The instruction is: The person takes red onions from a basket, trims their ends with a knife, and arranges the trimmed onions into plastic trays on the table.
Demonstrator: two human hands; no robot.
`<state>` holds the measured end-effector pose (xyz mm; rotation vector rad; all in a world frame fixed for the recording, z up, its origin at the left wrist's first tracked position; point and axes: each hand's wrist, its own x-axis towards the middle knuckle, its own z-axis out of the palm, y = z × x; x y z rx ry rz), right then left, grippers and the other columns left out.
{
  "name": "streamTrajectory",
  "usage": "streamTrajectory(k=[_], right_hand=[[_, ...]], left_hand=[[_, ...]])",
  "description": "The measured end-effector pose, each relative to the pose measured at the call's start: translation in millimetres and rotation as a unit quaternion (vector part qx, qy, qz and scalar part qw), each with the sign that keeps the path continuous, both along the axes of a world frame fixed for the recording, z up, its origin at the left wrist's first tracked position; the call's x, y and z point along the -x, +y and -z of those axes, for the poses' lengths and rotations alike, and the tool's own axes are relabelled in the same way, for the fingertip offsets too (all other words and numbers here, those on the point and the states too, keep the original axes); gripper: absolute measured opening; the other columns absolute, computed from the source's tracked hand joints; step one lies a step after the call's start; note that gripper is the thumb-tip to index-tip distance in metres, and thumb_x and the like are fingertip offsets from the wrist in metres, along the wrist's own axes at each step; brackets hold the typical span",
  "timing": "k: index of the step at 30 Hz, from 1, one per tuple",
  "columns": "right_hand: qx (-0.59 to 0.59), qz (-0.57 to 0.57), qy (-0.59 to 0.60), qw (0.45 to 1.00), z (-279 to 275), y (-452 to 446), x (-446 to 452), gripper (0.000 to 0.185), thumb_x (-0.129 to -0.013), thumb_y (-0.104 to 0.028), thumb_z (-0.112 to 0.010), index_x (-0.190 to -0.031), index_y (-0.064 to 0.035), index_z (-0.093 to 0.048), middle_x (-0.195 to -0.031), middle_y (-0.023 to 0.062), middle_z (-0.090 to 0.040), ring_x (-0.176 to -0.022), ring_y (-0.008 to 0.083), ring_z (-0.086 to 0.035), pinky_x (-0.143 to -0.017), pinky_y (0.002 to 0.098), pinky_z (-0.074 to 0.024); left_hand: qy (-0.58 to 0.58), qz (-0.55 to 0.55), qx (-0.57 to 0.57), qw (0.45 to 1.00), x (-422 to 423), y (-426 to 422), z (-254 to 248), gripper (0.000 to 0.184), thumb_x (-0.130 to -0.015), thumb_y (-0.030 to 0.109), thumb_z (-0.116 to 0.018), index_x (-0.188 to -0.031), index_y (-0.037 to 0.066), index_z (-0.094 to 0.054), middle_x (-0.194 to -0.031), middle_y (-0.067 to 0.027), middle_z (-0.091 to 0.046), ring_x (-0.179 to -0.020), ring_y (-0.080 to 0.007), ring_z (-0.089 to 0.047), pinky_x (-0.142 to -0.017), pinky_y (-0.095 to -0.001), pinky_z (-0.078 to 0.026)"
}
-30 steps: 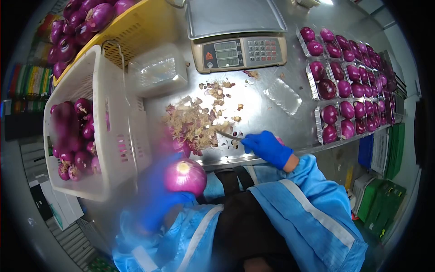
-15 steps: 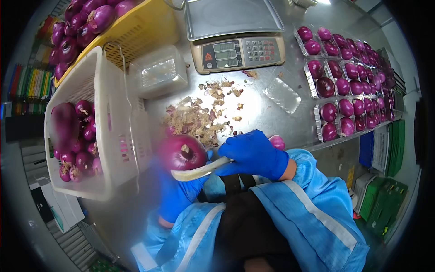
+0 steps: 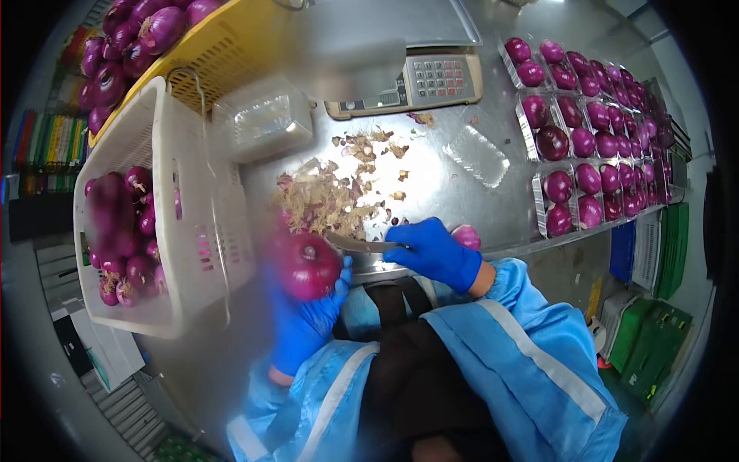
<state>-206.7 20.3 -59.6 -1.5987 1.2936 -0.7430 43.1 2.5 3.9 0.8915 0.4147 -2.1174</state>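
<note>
A red onion [image 3: 309, 266] with its stem end up rests in my blue-gloved left hand [image 3: 304, 327], whose fingers wrap around its lower side. My right hand [image 3: 437, 252], also gloved in blue, is closed on a knife [image 3: 358, 245]. The blade points left, with its tip close to the onion's upper right side. Whether blade and onion touch, I cannot tell. Just beyond the onion lies a pile of dry roots and skins [image 3: 327, 202] on the metal table [image 3: 431, 173]. Another onion [image 3: 466, 237] sits behind my right hand.
A white crate [image 3: 165, 254] of onions stands at the left, beside a yellow crate [image 3: 223, 54]. Clear plastic trays [image 3: 265, 123] are stacked near a scale [image 3: 443, 81], partly behind a blur. Packed onions [image 3: 583, 142] line the right side; a clear tray [image 3: 479, 156] lies mid-table.
The knife has moved from in front of the onion to its upper right side, and my right hand has shifted slightly right. The onion has tilted and moved a little lower.
</note>
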Motion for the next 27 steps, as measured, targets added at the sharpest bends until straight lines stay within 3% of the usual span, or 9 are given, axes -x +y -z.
streamTrajectory(k=[2, 5, 7, 10, 11, 13, 18, 22, 27], right_hand=[[-0.055, 0.022, -0.12, 0.991, -40.3, -13.2, -13.6, 0.058, -0.075, -0.033, -0.082, -0.123, -0.0098, -0.061, -0.114, 0.0101, -0.068, -0.097, 0.0234, -0.069, -0.083, 0.034, -0.0544], [-0.029, 0.031, -0.184, 0.982, -48.2, -21.3, -21.6, 0.082, -0.069, -0.027, -0.088, -0.139, -0.0094, -0.048, -0.136, 0.0125, -0.056, -0.12, 0.02, -0.058, -0.101, 0.0354, -0.0465], [-0.091, 0.006, -0.278, 0.956, -41.6, -18.0, -17.3, 0.089, -0.07, -0.024, -0.088, -0.145, -0.0094, -0.042, -0.143, 0.013, -0.049, -0.126, 0.0196, -0.052, -0.107, 0.0367, -0.0424], [-0.023, 0.038, -0.242, 0.969, -25.7, -9.4, 17.6, 0.089, -0.07, -0.017, -0.087, -0.145, -0.0081, -0.041, -0.143, 0.0117, -0.049, -0.126, 0.0202, -0.051, -0.108, 0.0365, -0.0413], [-0.01, 0.071, -0.242, 0.968, -20.4, -3.2, 30.4, 0.09, -0.07, -0.015, -0.087, -0.146, -0.0071, -0.04, -0.143, 0.012, -0.049, -0.125, 0.0184, -0.051, -0.108, 0.0362, -0.0413], [-0.114, 0.148, -0.193, 0.963, -29.6, 2.7, 70.1, 0.091, -0.068, -0.016, -0.088, -0.145, -0.0082, -0.042, -0.139, 0.0108, -0.053, -0.123, 0.019, -0.053, -0.105, 0.0351, -0.0438], [0.038, 0.309, 0.186, 0.932, 9.7, 6.8, 163.5, 0.091, -0.065, -0.028, -0.087, -0.143, -0.0101, -0.044, -0.13, 0.0153, -0.06, -0.117, 0.0299, -0.06, -0.098, 0.0386, -0.0489], [0.033, 0.288, 0.257, 0.922, 56.6, 2.0, 191.1, 0.095, -0.061, -0.012, -0.086, -0.145, -0.0149, -0.041, -0.132, 0.0112, -0.057, -0.12, 0.0285, -0.056, -0.098, 0.037, -0.0468], [0.03, 0.3, 0.291, 0.908, 63.6, 8.9, 194.5, 0.087, -0.07, -0.005, -0.079, -0.146, -0.0107, -0.038, -0.138, 0.011, -0.053, -0.129, 0.0285, -0.048, -0.105, 0.0371, -0.0409]], left_hand=[[-0.036, 0.01, 0.013, 0.999, 10.5, -5.0, 2.8, 0.082, -0.086, 0.065, -0.057, -0.142, 0.008, -0.038, -0.137, -0.0241, -0.046, -0.114, -0.0413, -0.055, -0.084, -0.0484, -0.056], [-0.219, 0.14, 0.14, 0.955, 29.1, 0.2, 15.6, 0.08, -0.088, 0.069, -0.047, -0.142, 0.01, -0.039, -0.13, -0.0214, -0.053, -0.108, -0.0405, -0.06, -0.081, -0.0516, -0.057], [-0.147, 0.206, 0.141, 0.957, 45.7, -1.9, 18.4, 0.083, -0.089, 0.073, -0.04, -0.142, 0.009, -0.039, -0.125, -0.0211, -0.058, -0.102, -0.0395, -0.063, -0.082, -0.0504, -0.056], [0.055, 0.302, 0.144, 0.941, 67.0, -10.2, 29.6, 0.087, -0.089, 0.075, -0.035, -0.141, 0.005, -0.039, -0.123, -0.0215, -0.06, -0.1, -0.0384, -0.064, -0.083, -0.047, -0.056], [0.02, 0.315, 0.175, 0.932, 73.5, -9.4, 28.7, 0.082, -0.094, 0.068, -0.034, -0.139, 0.0, -0.041, -0.122, -0.0216, -0.06, -0.1, -0.0357, -0.064, -0.085, -0.0432, -0.054], [-0.046, 0.348, 0.218, 0.91, 72.2, -10.0, 32.5, 0.076, -0.097, 0.062, -0.032, -0.138, 0.0, -0.043, -0.123, -0.0213, -0.06, -0.101, -0.0333, -0.065, -0.086, -0.0422, -0.053], [-0.166, 0.368, 0.317, 0.858, 52.2, -13.7, 12.5, 0.054, -0.101, 0.04, -0.044, -0.139, 0.001, -0.046, -0.118, -0.0148, -0.062, -0.102, -0.0248, -0.064, -0.09, -0.0344, -0.051], [-0.206, 0.392, 0.323, 0.836, 36.5, -25.2, -15.3, 0.042, -0.101, 0.024, -0.048, -0.136, 0.001, -0.05, -0.114, -0.0103, -0.062, -0.102, -0.0172, -0.061, -0.092, -0.0304, -0.048], [-0.273, 0.389, 0.383, 0.792, -30.2, -37.4, -102.6, 0.052, -0.091, 0.023, -0.064, -0.135, -0.002, -0.049, -0.121, -0.0125, -0.06, -0.118, -0.0223, -0.056, -0.1, -0.035, -0.044]])
